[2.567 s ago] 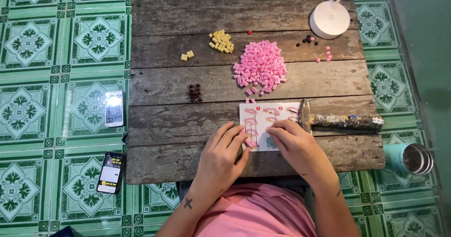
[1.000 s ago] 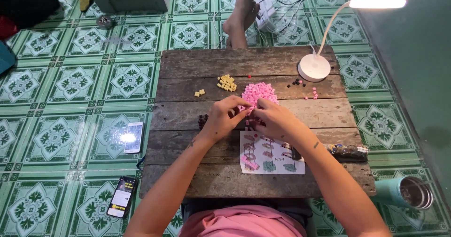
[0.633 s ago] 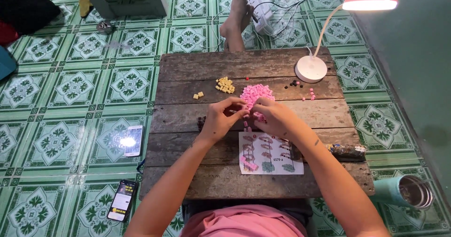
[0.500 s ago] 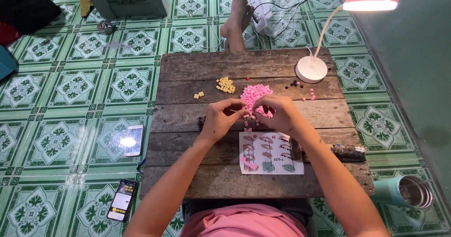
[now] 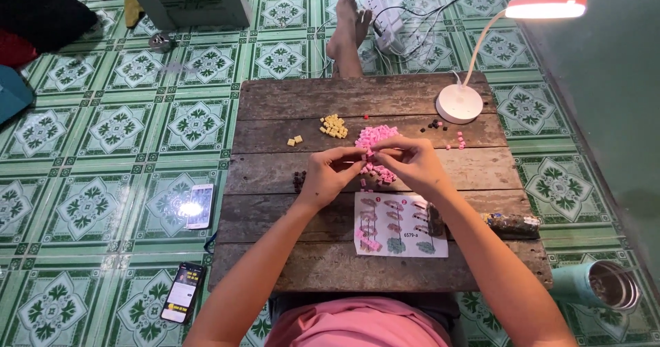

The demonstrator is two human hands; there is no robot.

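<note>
Near the middle of the frame, left hand [image 5: 328,176] and right hand [image 5: 411,165] pinch small pink bricks [image 5: 375,139] together above the wooden table [image 5: 289,106].

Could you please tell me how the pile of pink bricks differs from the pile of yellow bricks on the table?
The pink bricks form the larger heap, and both hands, left hand and right hand, work right at its near edge; the yellow bricks are a small cluster that no hand touches. The pink heap lies towards the lamp; the yellow one lies to its left, with two strays beside it. Both are small blocks lying loose on the wooden table.
</note>
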